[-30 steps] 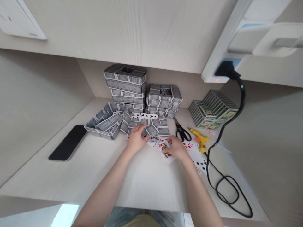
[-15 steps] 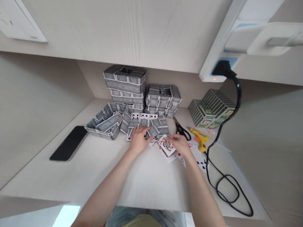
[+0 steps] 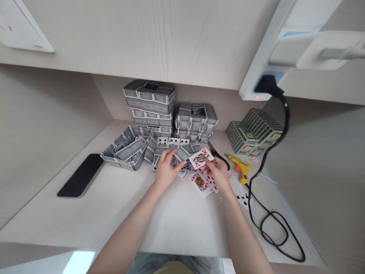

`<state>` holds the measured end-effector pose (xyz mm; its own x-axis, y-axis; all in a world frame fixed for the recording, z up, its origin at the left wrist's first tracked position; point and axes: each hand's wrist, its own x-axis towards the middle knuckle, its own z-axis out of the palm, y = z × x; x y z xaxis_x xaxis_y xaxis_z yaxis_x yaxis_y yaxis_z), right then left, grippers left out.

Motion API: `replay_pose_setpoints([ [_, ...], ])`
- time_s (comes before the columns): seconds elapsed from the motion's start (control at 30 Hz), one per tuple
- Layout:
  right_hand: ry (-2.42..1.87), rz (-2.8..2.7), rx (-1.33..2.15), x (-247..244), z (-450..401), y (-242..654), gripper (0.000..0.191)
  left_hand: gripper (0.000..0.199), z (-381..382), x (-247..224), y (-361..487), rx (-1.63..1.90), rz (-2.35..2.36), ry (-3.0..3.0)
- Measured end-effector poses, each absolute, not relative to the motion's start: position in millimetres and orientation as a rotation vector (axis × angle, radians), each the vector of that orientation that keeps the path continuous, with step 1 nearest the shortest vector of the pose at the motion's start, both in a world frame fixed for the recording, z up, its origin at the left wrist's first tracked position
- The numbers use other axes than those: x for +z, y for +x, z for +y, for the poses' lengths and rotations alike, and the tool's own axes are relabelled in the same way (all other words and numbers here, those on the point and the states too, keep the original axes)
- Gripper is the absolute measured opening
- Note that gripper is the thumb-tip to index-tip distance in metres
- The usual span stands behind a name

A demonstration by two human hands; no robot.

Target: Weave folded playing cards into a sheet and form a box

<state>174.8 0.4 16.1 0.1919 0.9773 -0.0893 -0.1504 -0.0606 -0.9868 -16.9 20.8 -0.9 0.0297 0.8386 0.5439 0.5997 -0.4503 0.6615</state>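
Note:
My right hand pinches a face-up queen of hearts playing card by its right end, raised above the loose cards. The fingers of my left hand are curved around a grey-backed folded playing card, between thumb and index finger. More folded cards lie in a pile beyond my left hand, some with black club and spade faces showing. Below my right hand a jack card lies face up on other red-suit cards, partly covered by the hand.
Behind stand stacked boxes made of folded cards and a shorter stack. An open card tray holds folded pieces. Also here are a phone, black scissors, a yellow glue gun, card packs and a looping black cable.
My right hand has lifted the queen card up and turned it, uncovering the jack beneath. My left hand has shifted slightly, and the folded card by its fingertips has moved a little up and left.

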Motion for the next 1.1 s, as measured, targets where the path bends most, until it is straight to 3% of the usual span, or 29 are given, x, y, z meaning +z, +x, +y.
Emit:
replay_pose_setpoints([
  [0.37, -1.049, -0.841, 1.415, 13, -2, 163, 0.026, 0.043, 21, -1, -15, 1.456, 1.464, 1.829],
  [0.57, -1.055, -0.962, 1.413, 13, -6, 155, 0.031, 0.054, 28, -10, -10, 1.419, 1.345, 1.532],
  [0.8, -1.027, -0.996, 1.451, 11, -6, 150, 0.035, 0.035, 31, -4, -12, 1.309, 1.201, 1.198],
  [1.1, -0.993, -0.904, 1.421, 12, -5, 149, 0.030, 0.036, 26, 6, -12, 1.149, 1.089, 1.209],
])
